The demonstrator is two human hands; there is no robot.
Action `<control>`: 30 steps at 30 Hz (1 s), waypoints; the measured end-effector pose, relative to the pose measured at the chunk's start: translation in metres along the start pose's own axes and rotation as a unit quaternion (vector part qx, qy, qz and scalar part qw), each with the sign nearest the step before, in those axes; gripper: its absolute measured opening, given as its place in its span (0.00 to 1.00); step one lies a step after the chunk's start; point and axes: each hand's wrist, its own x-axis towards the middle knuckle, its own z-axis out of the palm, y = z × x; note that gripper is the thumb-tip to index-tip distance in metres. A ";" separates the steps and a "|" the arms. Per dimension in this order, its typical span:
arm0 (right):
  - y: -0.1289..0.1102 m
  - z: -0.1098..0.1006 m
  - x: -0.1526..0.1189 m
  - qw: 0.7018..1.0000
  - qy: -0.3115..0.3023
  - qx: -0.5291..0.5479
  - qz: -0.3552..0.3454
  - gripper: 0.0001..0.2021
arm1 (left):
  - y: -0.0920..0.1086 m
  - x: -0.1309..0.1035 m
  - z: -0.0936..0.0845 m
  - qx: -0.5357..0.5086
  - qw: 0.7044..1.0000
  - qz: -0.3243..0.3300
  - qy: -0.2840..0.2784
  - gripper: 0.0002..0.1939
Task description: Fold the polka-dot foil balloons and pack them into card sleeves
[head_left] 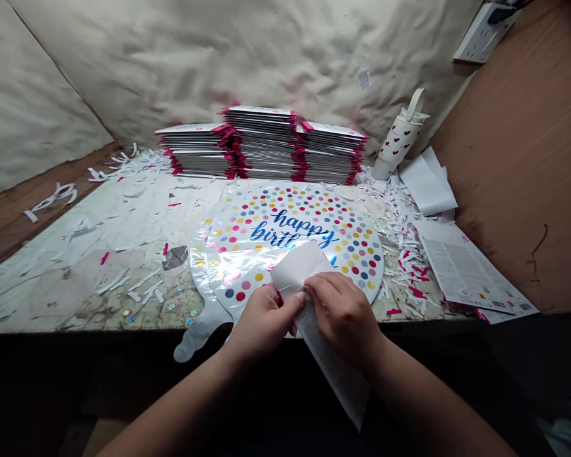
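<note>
While pinched by left hand (261, 317) and right hand (345, 313), held as flat paper packet (297, 266), slanting over near edge of round, glossy foil balloon (276, 223); backed by blocky packet stacks (265, 143) and flanked by narrow paper shreds (404, 247).

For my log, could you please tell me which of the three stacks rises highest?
The middle stack: it stands taller than the left stack and right stack.

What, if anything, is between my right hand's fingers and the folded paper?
Nothing visible: the fingers of your right hand touch the folded paper directly. The round dotted sheet lies behind the paper, not between them.
</note>
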 end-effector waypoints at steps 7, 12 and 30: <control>0.005 -0.007 -0.009 0.993 -0.012 0.104 0.061 0.08 | -0.013 -0.007 -0.001 0.001 1.000 -0.023 0.001 0.16; -0.015 -0.005 -0.017 0.996 -0.048 -0.070 -0.019 0.10 | -0.008 -0.015 0.006 0.075 0.997 -0.011 0.013 0.16; -0.035 -0.023 -0.019 0.980 -0.132 -0.149 -0.005 0.31 | -0.001 -0.025 -0.018 -0.004 0.995 0.082 0.056 0.12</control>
